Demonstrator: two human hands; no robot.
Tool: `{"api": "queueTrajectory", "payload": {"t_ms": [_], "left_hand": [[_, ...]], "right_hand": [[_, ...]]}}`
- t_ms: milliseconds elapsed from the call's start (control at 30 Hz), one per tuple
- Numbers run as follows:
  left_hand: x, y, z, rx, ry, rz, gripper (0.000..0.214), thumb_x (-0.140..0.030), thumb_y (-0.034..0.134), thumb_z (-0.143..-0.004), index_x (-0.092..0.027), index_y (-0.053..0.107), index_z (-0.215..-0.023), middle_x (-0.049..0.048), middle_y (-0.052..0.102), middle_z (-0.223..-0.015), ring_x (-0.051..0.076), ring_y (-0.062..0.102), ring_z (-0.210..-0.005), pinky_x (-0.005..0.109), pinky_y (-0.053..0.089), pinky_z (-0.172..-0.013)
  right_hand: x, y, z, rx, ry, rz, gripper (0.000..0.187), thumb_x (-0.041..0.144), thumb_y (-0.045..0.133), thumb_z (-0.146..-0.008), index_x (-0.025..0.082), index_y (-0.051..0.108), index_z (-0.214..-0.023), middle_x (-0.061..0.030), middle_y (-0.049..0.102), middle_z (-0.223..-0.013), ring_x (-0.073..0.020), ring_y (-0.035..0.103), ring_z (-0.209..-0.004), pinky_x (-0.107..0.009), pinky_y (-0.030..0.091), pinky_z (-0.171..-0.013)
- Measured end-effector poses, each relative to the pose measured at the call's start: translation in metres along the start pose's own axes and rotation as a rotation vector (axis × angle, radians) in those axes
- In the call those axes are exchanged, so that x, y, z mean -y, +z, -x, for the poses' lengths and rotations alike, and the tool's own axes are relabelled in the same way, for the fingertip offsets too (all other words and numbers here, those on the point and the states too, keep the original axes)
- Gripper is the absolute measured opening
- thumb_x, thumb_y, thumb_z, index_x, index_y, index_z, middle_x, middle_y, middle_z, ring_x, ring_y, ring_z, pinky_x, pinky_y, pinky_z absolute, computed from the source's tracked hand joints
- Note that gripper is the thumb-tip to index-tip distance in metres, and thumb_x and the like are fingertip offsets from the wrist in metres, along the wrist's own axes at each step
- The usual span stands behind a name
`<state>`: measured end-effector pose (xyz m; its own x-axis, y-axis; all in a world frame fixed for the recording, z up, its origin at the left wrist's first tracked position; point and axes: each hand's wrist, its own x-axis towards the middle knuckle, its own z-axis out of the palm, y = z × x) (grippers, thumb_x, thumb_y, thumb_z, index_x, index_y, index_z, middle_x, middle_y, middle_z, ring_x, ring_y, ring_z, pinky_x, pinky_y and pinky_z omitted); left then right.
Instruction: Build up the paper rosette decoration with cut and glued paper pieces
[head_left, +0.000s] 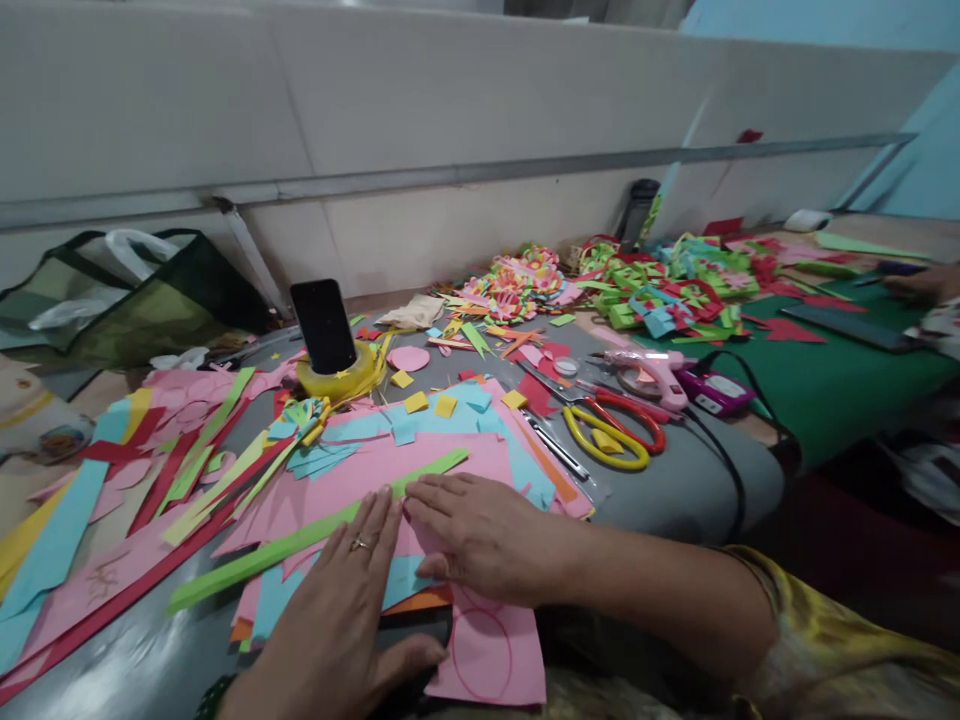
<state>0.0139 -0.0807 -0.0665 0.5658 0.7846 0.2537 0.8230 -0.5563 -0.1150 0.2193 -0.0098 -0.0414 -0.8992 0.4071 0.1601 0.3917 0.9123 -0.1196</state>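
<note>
A long green paper strip [262, 562] lies slanted across a stack of pink, blue and orange paper sheets. My left hand [341, 590], with a ring on one finger, rests flat with its fingertips on the strip. Beside it my right hand [480, 530] also lies flat, fingers stretched, its tips touching the strip near the middle. Both hands are open and press on the paper. Under and below my right hand is a pink sheet [525, 655] with circles drawn on it in red. The part of the strip under my fingers is hidden.
Scissors [607, 455] with red and yellow handles and a cutter knife [555, 447] lie right of the stack. Behind them are a pink glue gun [656, 375] and heaped paper flowers [517, 280]. A phone [322, 325] leans upright on yellow tape [307, 378]. Another person's hand [926, 285] shows far right.
</note>
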Motion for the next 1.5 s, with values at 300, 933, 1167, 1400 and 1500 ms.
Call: {"api": "queueTrajectory", "payload": {"t_ms": [300, 933, 1167, 1400, 1500], "left_hand": [[-0.002, 0.004, 0.003, 0.017, -0.034, 0.051, 0.107, -0.063, 0.047, -0.081, -0.013, -0.022, -0.145, 0.0232, 0.037, -0.144, 0.036, 0.047, -0.125, 0.046, 0.052, -0.089], [-0.022, 0.012, -0.024, 0.049, -0.249, -0.001, 0.099, -0.081, 0.035, -0.072, -0.002, 0.051, -0.130, 0.0221, 0.054, -0.132, 0.038, 0.051, -0.121, 0.051, 0.049, -0.092], [-0.020, 0.016, -0.023, -0.004, -0.222, -0.014, 0.098, -0.081, 0.037, -0.072, -0.003, 0.051, -0.129, 0.0202, 0.057, -0.130, 0.036, 0.052, -0.119, 0.049, 0.048, -0.092], [-0.016, 0.021, -0.022, 0.102, -0.231, 0.034, 0.093, -0.078, 0.040, -0.072, -0.005, 0.053, -0.129, 0.0208, 0.054, -0.133, 0.037, 0.049, -0.123, 0.051, 0.044, -0.097], [-0.014, 0.020, -0.022, 0.176, -0.248, 0.055, 0.092, -0.076, 0.041, -0.073, -0.005, 0.053, -0.130, 0.0221, 0.052, -0.134, 0.038, 0.048, -0.124, 0.053, 0.043, -0.098]], "right_hand": [[-0.019, -0.010, 0.026, -0.001, 0.170, -0.098, 0.040, 0.040, 0.046, -0.094, 0.009, 0.056, -0.118, -0.0159, 0.053, -0.133, -0.0220, 0.046, -0.125, -0.035, 0.037, -0.104], [-0.033, -0.013, 0.022, -0.005, 0.174, 0.109, 0.037, 0.044, 0.052, -0.090, 0.012, 0.063, -0.103, -0.0108, 0.063, -0.106, -0.0255, 0.050, -0.105, -0.040, 0.044, -0.090], [-0.041, -0.029, 0.036, -0.030, 0.285, 0.145, 0.032, 0.039, 0.047, -0.093, 0.013, 0.065, -0.098, -0.0114, 0.064, -0.104, -0.0244, 0.052, -0.099, -0.040, 0.043, -0.087], [-0.025, -0.019, 0.032, -0.036, 0.184, 0.105, 0.046, 0.054, 0.043, -0.091, 0.013, 0.063, -0.099, -0.0087, 0.066, -0.100, -0.0234, 0.051, -0.098, -0.038, 0.041, -0.088], [-0.027, -0.021, 0.040, -0.033, 0.332, 0.132, 0.048, 0.052, 0.037, -0.094, 0.014, 0.064, -0.090, -0.0093, 0.067, -0.094, -0.0249, 0.051, -0.101, -0.039, 0.040, -0.088]]}}
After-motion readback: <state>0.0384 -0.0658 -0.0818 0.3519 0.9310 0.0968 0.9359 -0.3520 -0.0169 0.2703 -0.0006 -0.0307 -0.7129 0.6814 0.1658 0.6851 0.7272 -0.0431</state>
